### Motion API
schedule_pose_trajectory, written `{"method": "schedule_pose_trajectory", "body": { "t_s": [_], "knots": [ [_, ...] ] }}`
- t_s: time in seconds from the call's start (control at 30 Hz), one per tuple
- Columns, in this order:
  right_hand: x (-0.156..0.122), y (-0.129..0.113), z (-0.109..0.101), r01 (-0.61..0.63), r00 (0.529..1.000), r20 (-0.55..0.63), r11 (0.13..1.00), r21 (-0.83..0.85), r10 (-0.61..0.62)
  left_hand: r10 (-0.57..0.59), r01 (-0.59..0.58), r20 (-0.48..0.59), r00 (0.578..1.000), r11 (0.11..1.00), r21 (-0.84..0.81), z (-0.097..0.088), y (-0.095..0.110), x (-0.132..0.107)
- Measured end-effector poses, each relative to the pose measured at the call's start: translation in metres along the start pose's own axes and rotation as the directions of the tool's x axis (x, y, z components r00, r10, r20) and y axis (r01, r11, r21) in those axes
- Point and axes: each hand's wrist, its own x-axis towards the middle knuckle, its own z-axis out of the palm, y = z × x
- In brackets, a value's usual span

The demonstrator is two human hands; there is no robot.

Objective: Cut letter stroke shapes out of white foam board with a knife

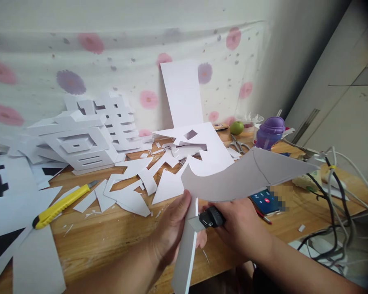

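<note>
My left hand point(174, 224) is closed around the lower strip of a cut white foam board piece point(227, 183). This piece is held up above the table, and a curved, pointed arm of it extends to the right. In my right hand point(245, 224) is a black utility knife point(213, 216), its wide blade against the edge of the strip beside my left fingers. The fingers of my right hand are partly hidden behind the knife and the board. A yellow utility knife point(64, 204) lies on the table at the left, blade partly out.
Foam board offcuts point(131, 196) litter the wooden table point(88, 257). Layered white cut-out characters point(86, 143) lean at the back left. Toward the right are scissors point(239, 145), a green fruit point(236, 128), a purple cup point(269, 132), a phone point(265, 200) and tangled cables point(334, 196).
</note>
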Motion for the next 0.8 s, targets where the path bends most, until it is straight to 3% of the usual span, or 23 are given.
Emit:
{"method": "schedule_pose_trajectory", "body": {
  "t_s": [0.3,0.67,0.8],
  "knots": [
    [0.000,0.004,0.006,0.014,0.995,-0.093,0.992,-0.127,-0.026,0.030,-0.028,0.080,0.996,0.999,-0.023,-0.001,0.001,0.000],
    [-0.002,0.011,0.008,-0.001,0.996,-0.083,0.975,-0.222,-0.018,0.037,-0.036,0.039,0.999,0.999,-0.017,0.003,0.000,0.000],
    [-0.001,0.019,0.011,0.016,0.989,-0.137,0.965,-0.262,-0.054,0.029,-0.029,0.014,0.999,0.999,0.018,0.006,0.001,-0.001]
  ]
}}
